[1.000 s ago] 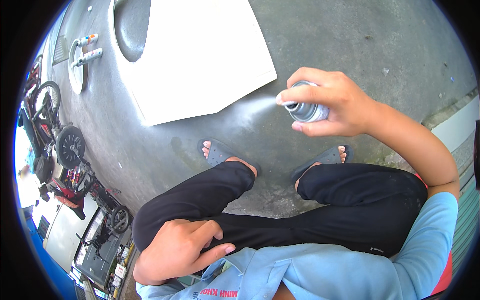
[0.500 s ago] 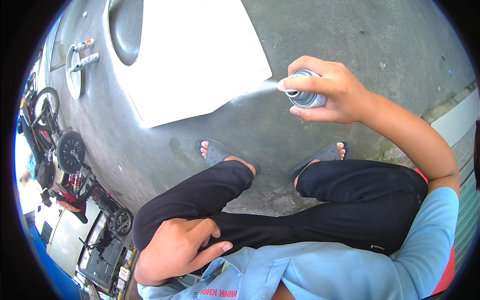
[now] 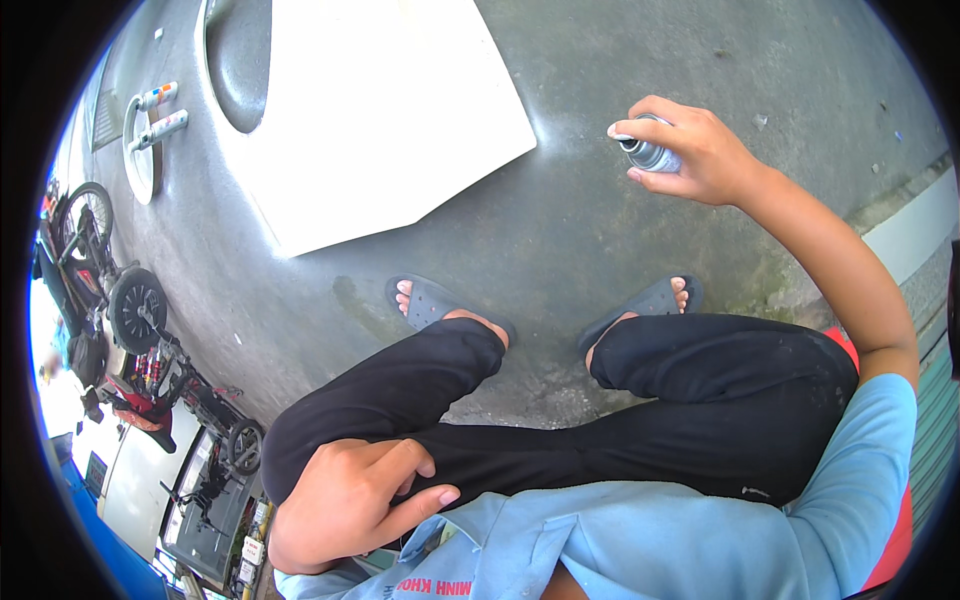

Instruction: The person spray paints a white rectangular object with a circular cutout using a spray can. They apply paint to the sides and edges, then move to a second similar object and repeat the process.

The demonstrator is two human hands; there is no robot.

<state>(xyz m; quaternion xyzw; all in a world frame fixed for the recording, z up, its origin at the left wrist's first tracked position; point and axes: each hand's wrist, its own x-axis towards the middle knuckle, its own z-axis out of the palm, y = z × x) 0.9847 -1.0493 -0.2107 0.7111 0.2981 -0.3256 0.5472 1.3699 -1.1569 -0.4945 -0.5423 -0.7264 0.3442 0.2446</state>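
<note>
In my right hand (image 3: pixel 700 155) is a silver spray can (image 3: pixel 655 150), its fingers wrapped round it and the index fingertip on the nozzle. The can is held in the air to the right of a large white panel (image 3: pixel 380 120), apart from its right corner. This panel lies on the concrete floor and has a rounded cut-out at its left. My left hand (image 3: pixel 355 500) rests on my left thigh, fingers loosely bent and thumb apart, with nothing seen in it.
Two more spray cans (image 3: pixel 160 128) lie by a round white lid-like piece (image 3: pixel 140 165) at the far left. Motorbikes (image 3: pixel 140 310) and a parked vehicle (image 3: pixel 140 450) stand along the left. Pale overspray marks the concrete floor (image 3: pixel 560 230). My sandalled feet (image 3: pixel 440 305) are before the panel.
My right hand has moved up and to the right with the spray can, away from the panel. The white spray at the nozzle no longer shows. My left hand has stayed on the thigh.
</note>
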